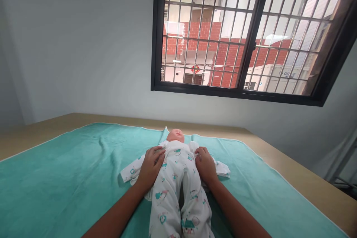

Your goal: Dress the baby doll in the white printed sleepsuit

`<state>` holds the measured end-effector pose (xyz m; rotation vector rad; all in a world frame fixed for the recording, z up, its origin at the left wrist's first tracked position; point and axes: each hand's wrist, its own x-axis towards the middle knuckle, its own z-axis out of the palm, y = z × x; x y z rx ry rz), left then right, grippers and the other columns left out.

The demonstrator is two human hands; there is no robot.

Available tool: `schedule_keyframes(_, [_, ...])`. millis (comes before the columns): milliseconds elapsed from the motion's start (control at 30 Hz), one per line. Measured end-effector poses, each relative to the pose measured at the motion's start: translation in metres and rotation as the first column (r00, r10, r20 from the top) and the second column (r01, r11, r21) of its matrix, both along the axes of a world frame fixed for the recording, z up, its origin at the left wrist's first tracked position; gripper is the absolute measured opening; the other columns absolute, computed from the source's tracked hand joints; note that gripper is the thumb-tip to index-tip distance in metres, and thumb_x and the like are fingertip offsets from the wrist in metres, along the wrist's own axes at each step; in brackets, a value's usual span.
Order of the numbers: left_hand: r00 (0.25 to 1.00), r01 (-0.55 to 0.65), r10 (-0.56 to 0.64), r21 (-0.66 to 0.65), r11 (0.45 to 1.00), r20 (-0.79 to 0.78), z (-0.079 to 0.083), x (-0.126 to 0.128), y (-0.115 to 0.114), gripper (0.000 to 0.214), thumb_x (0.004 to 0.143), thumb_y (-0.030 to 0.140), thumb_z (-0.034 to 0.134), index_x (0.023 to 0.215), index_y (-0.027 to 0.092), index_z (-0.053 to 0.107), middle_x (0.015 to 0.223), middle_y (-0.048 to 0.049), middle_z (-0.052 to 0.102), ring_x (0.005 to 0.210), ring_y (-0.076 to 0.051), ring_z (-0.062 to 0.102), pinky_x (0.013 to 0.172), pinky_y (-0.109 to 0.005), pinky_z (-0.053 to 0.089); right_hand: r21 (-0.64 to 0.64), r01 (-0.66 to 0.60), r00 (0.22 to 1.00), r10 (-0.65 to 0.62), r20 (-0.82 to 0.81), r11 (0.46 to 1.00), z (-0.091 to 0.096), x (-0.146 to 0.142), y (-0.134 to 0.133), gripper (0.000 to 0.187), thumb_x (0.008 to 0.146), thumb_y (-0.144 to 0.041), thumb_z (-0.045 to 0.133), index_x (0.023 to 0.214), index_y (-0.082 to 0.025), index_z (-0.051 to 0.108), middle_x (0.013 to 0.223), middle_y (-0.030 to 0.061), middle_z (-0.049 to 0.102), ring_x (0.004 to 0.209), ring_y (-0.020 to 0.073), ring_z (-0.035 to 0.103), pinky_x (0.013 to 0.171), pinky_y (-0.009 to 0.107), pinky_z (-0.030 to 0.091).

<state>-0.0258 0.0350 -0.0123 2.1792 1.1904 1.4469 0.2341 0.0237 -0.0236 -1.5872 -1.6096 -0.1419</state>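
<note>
Currently, doll (177,156) lies on its back across a teal blanket (69,178), head towards the wall (83,44), legs towards the viewer, feet cut off by the lower edge of view. Left hand (152,163) rests against one side of its waist, right hand (206,165) against the other; fingers curve over the cloth, but cannot tell whether either pinches it. Both hands hide the doll's sides. White printed trousers (166,197) reach up to the chest. Surroundings: one sleeve (129,171) spreads out beyond the left hand, another sleeve (223,169) beyond the right, both flat on the blanket, which shows soft creases at left. Bare strip of wooden table (292,163) borders the blanket. Behind: dark-framed window (253,33), metal bars (192,5) crossing the view of red brickwork (231,57) outside
</note>
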Motion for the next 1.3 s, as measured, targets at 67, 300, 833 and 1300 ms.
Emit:
schedule_keyframes(67, [1.000,0.002,-0.002,0.001,1.000,0.002,-0.001,0.000,0.000,0.030,0.096,0.035,0.043,0.112,0.026,0.067,0.123,-0.0049,0.056,0.120,-0.021,0.046,0.108,-0.042,0.037,0.043,0.029,0.999,-0.028,-0.028,0.999,0.000,0.005,0.002,0.022,0.081,-0.012,0.038,0.088,-0.023,0.056,0.102,0.0020,0.059,0.088,0.0171,0.056,0.076,0.029,0.039])
schedule_keyframes(300, [1.000,-0.004,0.004,0.005,1.000,0.000,-0.001,0.000,0.002,0.030,0.096,0.034,0.044,0.111,0.025,0.067,0.122,-0.0052,0.057,0.119,-0.021,0.046,0.107,-0.043,0.037,0.207,0.109,0.992,-0.094,-0.081,0.972,0.005,0.023,0.003,0.026,0.080,-0.012,0.040,0.090,-0.020,0.062,0.106,0.0099,0.059,0.105,0.0242,0.053,0.091,0.038,0.041])
schedule_keyframes(833, [0.999,0.037,-0.037,0.006,0.999,0.001,-0.006,-0.003,0.009,0.034,0.097,0.030,0.035,0.112,0.024,0.064,0.124,-0.0040,0.059,0.120,-0.020,0.046,0.110,-0.043,0.034,-0.102,-0.335,0.873,0.268,-0.408,0.936,0.015,-0.001,-0.007,0.027,0.088,-0.042,0.044,0.092,-0.025,0.065,0.100,0.0027,0.069,0.097,0.0229,0.060,0.088,0.036,0.043])
schedule_keyframes(1300, [0.999,-0.016,0.025,-0.229,0.973,0.038,-0.011,-0.006,0.034,0.031,0.086,0.035,0.047,0.101,0.024,0.072,0.130,-0.0047,0.057,0.125,-0.023,0.045,0.111,-0.041,0.031,-0.146,-0.443,0.880,0.399,-0.258,0.884,0.048,0.000,0.014,0.017,0.079,-0.034,0.057,0.079,-0.023,0.070,0.112,0.0049,0.067,0.107,0.0220,0.059,0.096,0.036,0.043])
